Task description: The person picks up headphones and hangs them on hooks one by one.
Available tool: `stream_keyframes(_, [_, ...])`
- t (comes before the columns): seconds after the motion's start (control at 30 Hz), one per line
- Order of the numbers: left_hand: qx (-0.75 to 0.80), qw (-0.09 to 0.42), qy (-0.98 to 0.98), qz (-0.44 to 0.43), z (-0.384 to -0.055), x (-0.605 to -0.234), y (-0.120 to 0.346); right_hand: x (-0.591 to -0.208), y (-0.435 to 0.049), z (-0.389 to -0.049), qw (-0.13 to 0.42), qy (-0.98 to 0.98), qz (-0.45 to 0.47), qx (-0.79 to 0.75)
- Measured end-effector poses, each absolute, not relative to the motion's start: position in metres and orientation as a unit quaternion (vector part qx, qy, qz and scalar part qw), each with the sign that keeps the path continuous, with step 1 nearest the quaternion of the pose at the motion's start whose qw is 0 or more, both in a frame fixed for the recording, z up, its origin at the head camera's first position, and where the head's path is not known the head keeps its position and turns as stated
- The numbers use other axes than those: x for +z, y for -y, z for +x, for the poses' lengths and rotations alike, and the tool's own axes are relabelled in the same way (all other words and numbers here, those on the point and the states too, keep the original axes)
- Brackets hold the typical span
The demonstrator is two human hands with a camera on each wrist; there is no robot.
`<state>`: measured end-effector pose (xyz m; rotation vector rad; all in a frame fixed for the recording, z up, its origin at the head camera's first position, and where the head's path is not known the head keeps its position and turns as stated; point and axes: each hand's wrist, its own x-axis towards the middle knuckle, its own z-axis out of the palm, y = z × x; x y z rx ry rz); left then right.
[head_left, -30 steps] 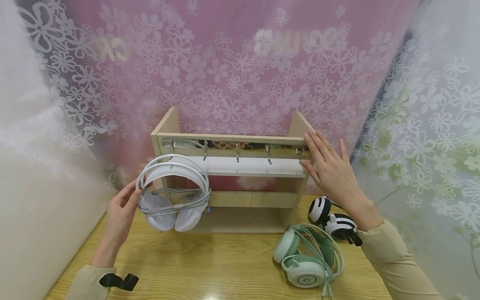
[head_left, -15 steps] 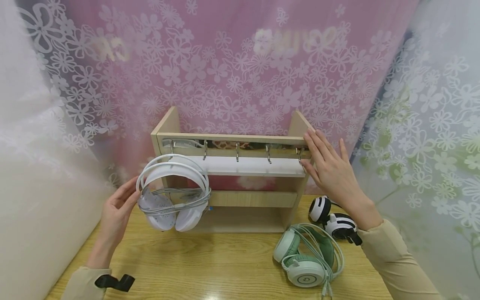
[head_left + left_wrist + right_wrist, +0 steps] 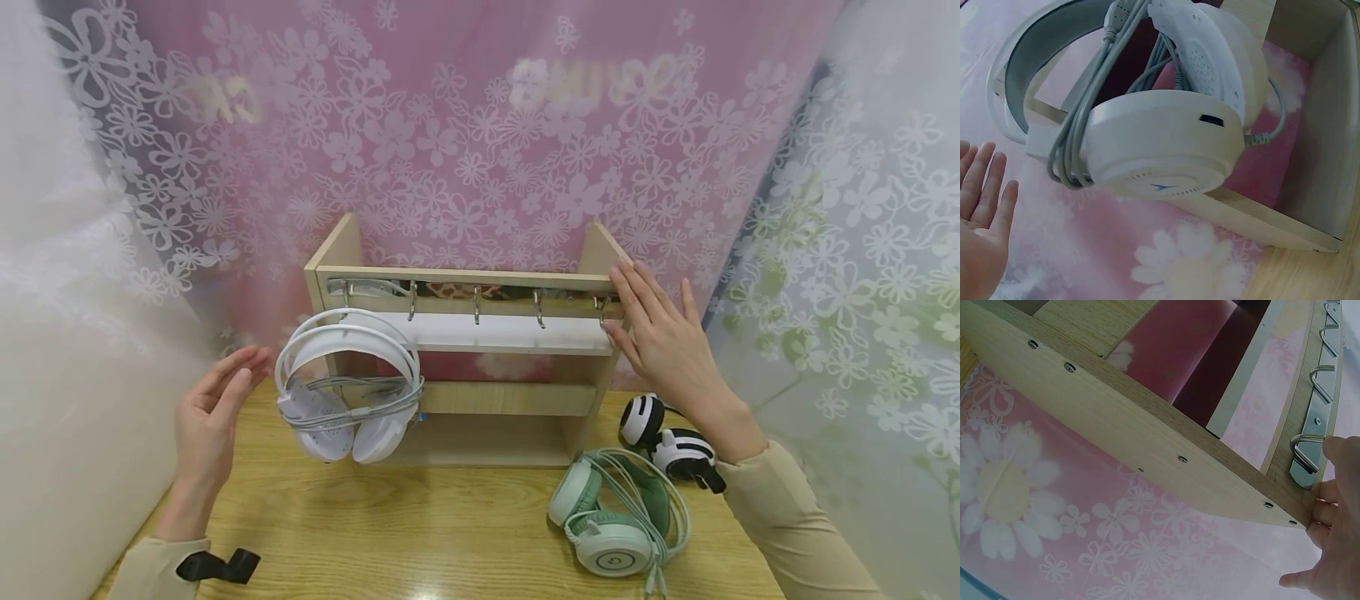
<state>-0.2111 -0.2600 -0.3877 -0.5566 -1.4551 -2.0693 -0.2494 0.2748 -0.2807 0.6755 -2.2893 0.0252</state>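
White headphones (image 3: pixel 382 437) with a grey cable (image 3: pixel 1075 137) wound about them hang by their band at the left end of a wooden rack (image 3: pixel 480 400). Beside them, just to the left and apart, is my left hand (image 3: pixel 213 417), its fingers relaxed and holding nothing. In the left wrist view that hand (image 3: pixel 982 219) shows palm and straight fingers near the headband. My right hand (image 3: pixel 663 350) rests with extended fingers on the rack's upper right corner, its thumb by the rightmost metal hook (image 3: pixel 602 308). The right wrist view shows the fingers touching the rack's edge near that hook (image 3: pixel 1307 453).
Green-and-white headphones (image 3: pixel 615 542) with a bundled cable lie on the wooden table (image 3: pixel 420 533) at the right front. Black-and-white headphones (image 3: pixel 682 454) lie behind them, by my right forearm. More metal hooks (image 3: pixel 476 304) line the rack. Flowered curtains surround the table.
My left hand has let go of the white headphones and drawn back to the left. The headphones hang in the same place. My right hand has stayed on the rack.
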Motion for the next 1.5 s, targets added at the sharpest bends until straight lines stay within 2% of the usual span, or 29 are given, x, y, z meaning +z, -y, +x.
stream_keyframes(0.47, [-0.698,0.324,0.606,-0.201,-0.206,-0.354,0.245,-0.28,-0.276,-0.247,0.372,0.89,0.265,0.011])
stream_keyframes(0.77, [-0.489,0.407,0.745,-0.201,-0.214,-0.326,0.228,-0.28,-0.276,-0.248,0.371,0.89,0.265,0.009])
stream_keyframes(0.97, [-0.414,0.436,0.767,-0.224,-0.218,-0.304,0.215,-0.28,-0.276,-0.249,0.37,0.891,0.265,0.008])
stream_keyframes(1.2, [-0.37,0.415,0.79,-0.258,-0.226,-0.286,0.208,-0.281,-0.277,-0.248,0.363,0.895,0.26,0.008])
stream_keyframes(1.5, [-0.242,0.381,0.848,-0.278,-0.234,-0.277,0.203,-0.281,-0.277,-0.249,0.365,0.894,0.261,0.009])
